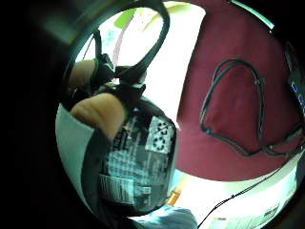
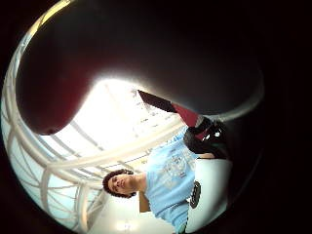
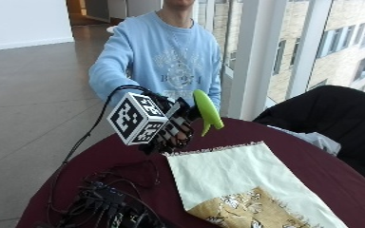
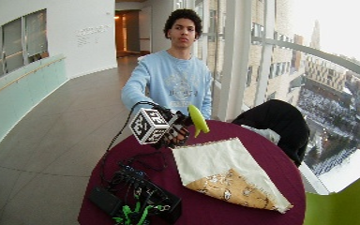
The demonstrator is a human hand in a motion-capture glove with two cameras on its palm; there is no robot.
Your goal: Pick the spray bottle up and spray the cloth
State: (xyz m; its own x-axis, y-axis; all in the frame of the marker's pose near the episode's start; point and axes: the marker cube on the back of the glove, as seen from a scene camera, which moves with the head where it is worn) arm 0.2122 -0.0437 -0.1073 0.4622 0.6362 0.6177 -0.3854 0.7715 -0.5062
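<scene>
I am at a round table covered in a dark maroon cloth, set beside tall windows that look out on buildings, with a grey tiled floor running back along a curved pale wall on the left. A cream cloth lies flat on the table in front of me, fringed along its far edge, and its near end shows a tan patterned panel. At the near left of the table sits a tangle of black boxes and cables. On the right, just beyond the table, a black garment is draped over a chair, and a green chair shows at the near right corner of the wide view.

My gloved right hand is raised above the table, just off the far left corner of the cream cloth and not touching it. Its fingers are curled round the spray bottle, which I hold in the air (the little-finger-side view shows a bare fingertip resting against its dark printed label). The bottle's bright green spray head sticks up to the right of my hand, its nozzle tilted down toward the cloth. The bottle is well clear of the tabletop. I cannot tell whether a finger sits on the trigger
</scene>
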